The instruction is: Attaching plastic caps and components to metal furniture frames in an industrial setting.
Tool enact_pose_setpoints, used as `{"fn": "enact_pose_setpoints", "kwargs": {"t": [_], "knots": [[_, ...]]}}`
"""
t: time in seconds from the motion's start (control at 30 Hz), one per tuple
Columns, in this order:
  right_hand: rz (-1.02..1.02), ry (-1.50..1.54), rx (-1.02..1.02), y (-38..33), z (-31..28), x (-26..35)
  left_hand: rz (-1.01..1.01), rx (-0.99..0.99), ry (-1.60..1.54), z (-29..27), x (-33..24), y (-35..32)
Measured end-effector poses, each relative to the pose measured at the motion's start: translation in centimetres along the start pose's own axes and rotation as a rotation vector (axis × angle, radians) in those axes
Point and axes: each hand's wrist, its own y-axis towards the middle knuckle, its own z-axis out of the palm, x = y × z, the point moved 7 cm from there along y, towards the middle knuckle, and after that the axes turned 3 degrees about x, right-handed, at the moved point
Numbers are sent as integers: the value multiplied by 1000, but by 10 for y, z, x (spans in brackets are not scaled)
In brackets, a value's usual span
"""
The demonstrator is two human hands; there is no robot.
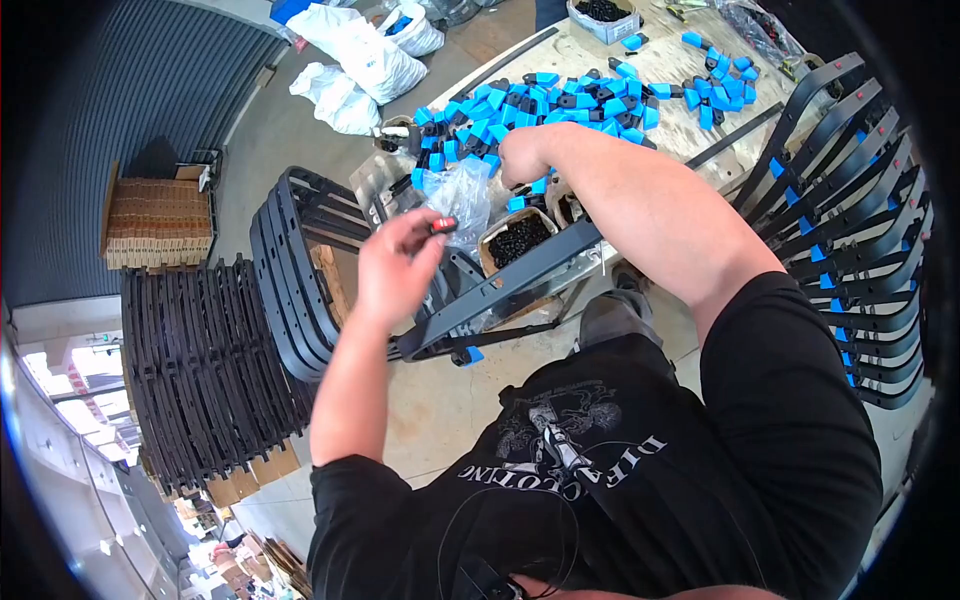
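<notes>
My left hand (393, 268) is closed, pinching a small red-and-black piece (443, 225) between thumb and fingers. My right hand (523, 157) reaches over the near edge of a pile of blue-and-black plastic parts (500, 103). Its fingers point down and are hidden behind the hand. A clear plastic bag (460, 192) lies between the two hands. Below it stands an open box of small black pieces (517, 241). A dark metal frame (480, 297) lies across the near side of the table, in front of my body.
The wooden tabletop (672, 150) also bears a white box of black parts (605, 20). Curved dark frames with blue parts (850, 230) stand at the right. More frames (285, 270) and stacked black bars (200, 370) are at the left. White sacks (355, 60) lie on the floor beyond.
</notes>
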Motion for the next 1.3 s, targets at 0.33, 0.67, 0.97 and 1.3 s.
{"fn": "enact_pose_setpoints", "kwargs": {"t": [0.33, 0.67, 0.97, 1.3], "knots": [[48, 18, 50, 8, 12, -9, 324, -231, 105, 40, -53, -85], [73, 92, 11, 11, 18, -16, 89, -140, 35, 34, -55, -91], [102, 101, 77, 4, 13, -13, 399, -115, 468, 41, -76, -78], [94, 133, 75, -6, 8, -6, 473, -217, 634, 56, -74, -89]]}}
